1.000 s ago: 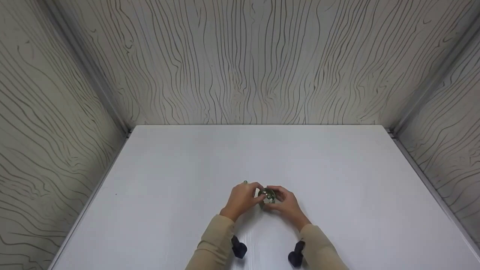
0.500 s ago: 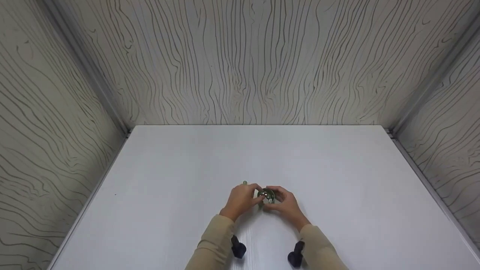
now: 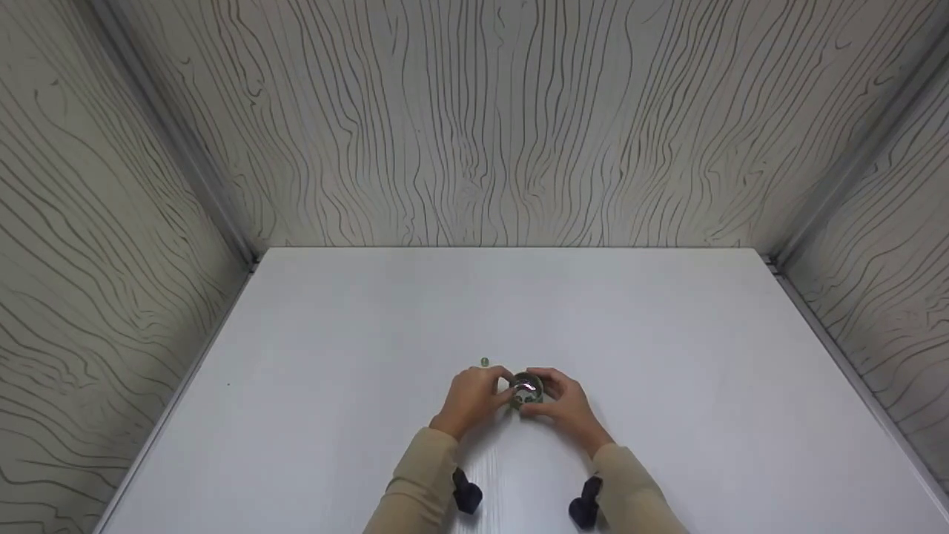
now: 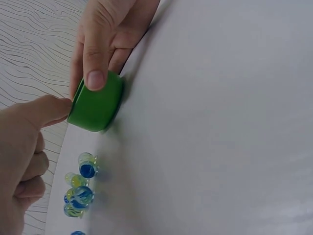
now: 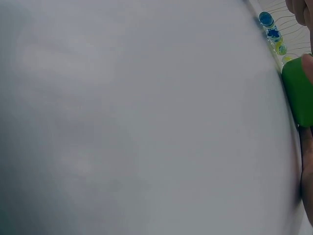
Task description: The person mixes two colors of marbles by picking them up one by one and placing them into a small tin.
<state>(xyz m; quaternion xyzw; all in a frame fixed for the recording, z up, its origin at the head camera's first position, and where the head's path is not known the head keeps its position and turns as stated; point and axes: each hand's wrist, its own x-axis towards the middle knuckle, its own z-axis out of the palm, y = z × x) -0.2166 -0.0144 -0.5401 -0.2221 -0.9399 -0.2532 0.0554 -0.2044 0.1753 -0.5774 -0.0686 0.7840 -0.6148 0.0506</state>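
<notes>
A small green bowl (image 4: 98,105) stands on the white table, its inside shiny in the head view, with small round shapes at its bottom. My right hand (image 3: 567,404) grips it from the right, thumb against the outer wall. At the opposite rim, my left hand (image 3: 471,397) has its index fingertip by the edge; its lower fingers are curled. Whether anything sits between left thumb and index finger is hidden. Several blue and yellow glass marbles (image 4: 80,196) lie on the table beside the left hand. One marble (image 3: 484,362) shows beyond its knuckles in the head view.
The white table (image 3: 334,334) ends at wood-grain panels (image 3: 474,148) at the back and sides. Dark knobbed pieces (image 3: 467,495) sit by both sleeved forearms, low in the head view.
My left hand has drawn slightly left, its fingertips moving from over the bowl to its left rim. More of the bowl's inside shows. The right hand and bowl stay almost still.
</notes>
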